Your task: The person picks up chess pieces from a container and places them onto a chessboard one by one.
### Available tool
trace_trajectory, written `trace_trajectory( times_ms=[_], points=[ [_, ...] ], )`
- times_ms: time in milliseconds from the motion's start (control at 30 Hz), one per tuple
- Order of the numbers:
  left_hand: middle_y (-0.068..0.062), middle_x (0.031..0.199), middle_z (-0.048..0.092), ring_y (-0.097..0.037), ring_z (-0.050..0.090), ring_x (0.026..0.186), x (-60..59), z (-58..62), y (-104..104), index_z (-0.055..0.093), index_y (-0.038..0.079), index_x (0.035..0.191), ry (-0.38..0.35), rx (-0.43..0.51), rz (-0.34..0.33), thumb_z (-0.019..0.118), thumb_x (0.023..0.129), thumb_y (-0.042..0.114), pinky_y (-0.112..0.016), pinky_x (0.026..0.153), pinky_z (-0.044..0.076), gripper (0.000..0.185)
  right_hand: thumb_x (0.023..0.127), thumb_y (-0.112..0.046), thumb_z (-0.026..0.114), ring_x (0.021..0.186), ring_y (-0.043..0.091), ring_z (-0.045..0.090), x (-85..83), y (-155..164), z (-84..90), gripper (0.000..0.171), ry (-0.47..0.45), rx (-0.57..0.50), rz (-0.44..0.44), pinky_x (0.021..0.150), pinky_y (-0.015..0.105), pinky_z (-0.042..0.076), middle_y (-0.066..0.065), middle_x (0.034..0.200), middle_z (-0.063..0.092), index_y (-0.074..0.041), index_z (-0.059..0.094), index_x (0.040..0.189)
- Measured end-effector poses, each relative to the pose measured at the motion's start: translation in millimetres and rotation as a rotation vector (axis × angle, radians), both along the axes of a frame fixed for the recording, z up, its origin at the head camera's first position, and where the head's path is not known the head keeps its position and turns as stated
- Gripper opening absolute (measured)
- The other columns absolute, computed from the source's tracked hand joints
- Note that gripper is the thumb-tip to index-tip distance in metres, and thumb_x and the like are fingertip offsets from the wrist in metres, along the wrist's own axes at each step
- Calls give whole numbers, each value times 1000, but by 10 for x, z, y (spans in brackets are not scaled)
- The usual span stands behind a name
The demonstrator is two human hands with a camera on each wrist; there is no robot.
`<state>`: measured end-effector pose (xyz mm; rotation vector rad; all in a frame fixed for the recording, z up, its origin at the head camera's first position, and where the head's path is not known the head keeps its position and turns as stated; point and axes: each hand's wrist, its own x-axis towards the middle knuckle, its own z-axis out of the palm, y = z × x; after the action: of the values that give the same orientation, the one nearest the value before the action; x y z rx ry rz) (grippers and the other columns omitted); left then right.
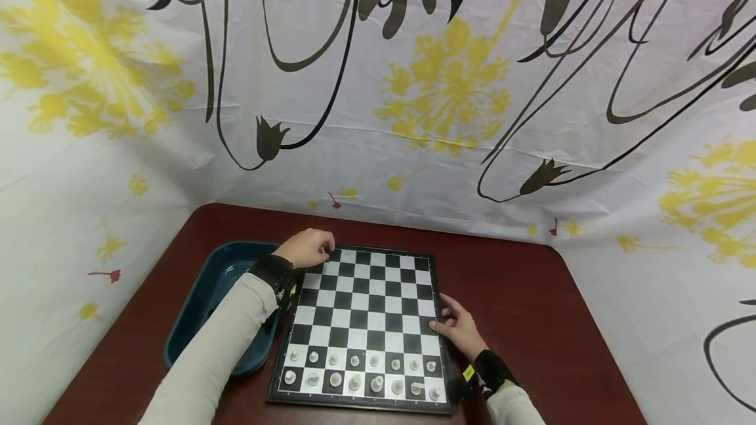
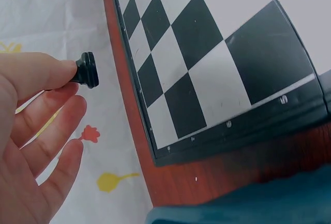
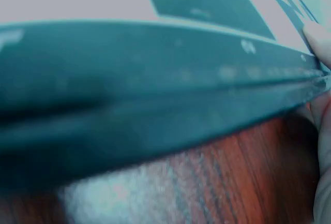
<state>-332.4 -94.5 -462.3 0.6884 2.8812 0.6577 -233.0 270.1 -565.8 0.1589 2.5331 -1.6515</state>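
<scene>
Left hand [image 1: 305, 248]: thumb and forefinger pinch black chess piece [image 2: 89, 71], other fingers apart
Piece position: at chessboard [image 1: 360, 302] far-left corner
Right hand [image 1: 462, 331]: thumb, fingers clamped on board's right edge

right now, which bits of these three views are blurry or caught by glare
Right wrist: the chessboard's near edge is badly blurred, under a bluish cast, with pale glare on the tabletop at lower left; left wrist: the black chess piece is fairly crisp, the blue tray's rim soft; head: no strong glare on the board, but the white chess pieces show little detail.
</scene>
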Motion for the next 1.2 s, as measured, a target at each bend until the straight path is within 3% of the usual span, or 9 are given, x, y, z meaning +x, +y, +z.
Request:
trace_trajectory(
  times_ms=[267, 500, 767, 1033, 1200],
  points=[
    [-1, 84, 60, -12, 53, 72, -91, -182, 75, 61, 12, 91, 41, 55, 11, 65, 78, 3, -30, 65, 46, 16, 73, -6, 73, 62, 10, 43, 52, -42, 74, 65, -33, -9, 13, 55, 21, 36, 8, 82, 50, 1, 43, 130],
    [-4, 87, 61, -15, 54, 75, -98, -178, 213, 63, 6, 94, 43, 77, 39, 60, 78, -2, -31, 67, 46, 18, 73, -5, 72, 62, 11, 42, 18, -12, -48, 59, -32, -8, -10, 55, 21, 36, 5, 77, 47, 2, 47, 126],
    [-3, 87, 61, -15, 55, 77, -170, -264, 338, 62, 7, 93, 38, 77, 47, 62, 78, -1, -31, 67, 47, 17, 74, -6, 72, 63, 10, 43, 19, 22, -9, 58, -25, 16, -5, 55, 21, 36, 7, 78, 49, 3, 47, 126],
    [-2, 84, 61, -15, 56, 76, -155, -345, 407, 62, 6, 91, 69, 83, 52, 63, 78, 0, -31, 68, 46, 14, 73, -4, 72, 62, 12, 45, 7, 33, 15, 61, -45, -38, 33, 54, 22, 38, 8, 78, 50, 8, 43, 126],
    [-3, 85, 62, -17, 57, 78, -155, -351, 429, 62, 6, 90, 74, 59, 76, 63, 77, -2, -32, 69, 46, 16, 73, -7, 72, 62, 9, 45, 22, 21, 10, 60, -8, -10, 28, 55, 21, 38, 6, 78, 50, 7, 45, 125]
  ],
)
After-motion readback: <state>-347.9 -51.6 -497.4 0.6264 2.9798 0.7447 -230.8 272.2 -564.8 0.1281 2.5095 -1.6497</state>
